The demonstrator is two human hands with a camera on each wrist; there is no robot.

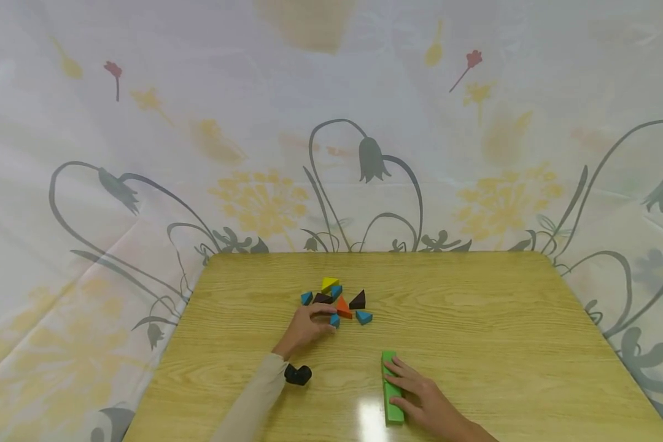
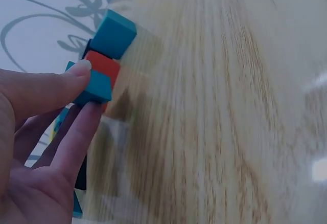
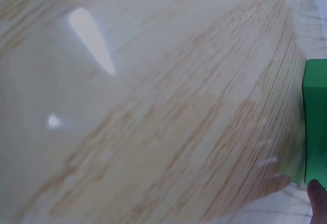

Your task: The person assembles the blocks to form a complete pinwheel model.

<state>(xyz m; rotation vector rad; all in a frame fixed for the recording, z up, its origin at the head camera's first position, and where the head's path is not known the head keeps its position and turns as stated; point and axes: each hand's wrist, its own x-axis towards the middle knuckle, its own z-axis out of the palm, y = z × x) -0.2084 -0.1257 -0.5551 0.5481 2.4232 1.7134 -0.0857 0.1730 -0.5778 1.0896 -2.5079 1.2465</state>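
My left hand (image 1: 305, 328) pinches a small blue triangular block (image 2: 97, 88) between thumb and finger, as the left wrist view shows. Right behind it is an orange triangular block (image 1: 342, 308), with another blue block (image 1: 364, 317) to its right. My right hand (image 1: 426, 396) lies along the right side of a long green bar (image 1: 393, 405), fingertips resting on it. The bar appears made of green blocks set end to end. In the right wrist view only one end of the green bar (image 3: 317, 121) and a fingertip (image 3: 317, 193) show.
Around the left hand are a yellow triangular block (image 1: 329, 284), dark blocks (image 1: 358, 300) and more blue blocks (image 1: 306, 298). A black wrist camera (image 1: 298, 374) sits beside the left sleeve. The wooden table (image 1: 475, 307) ends at a flower-printed curtain (image 1: 447, 202).
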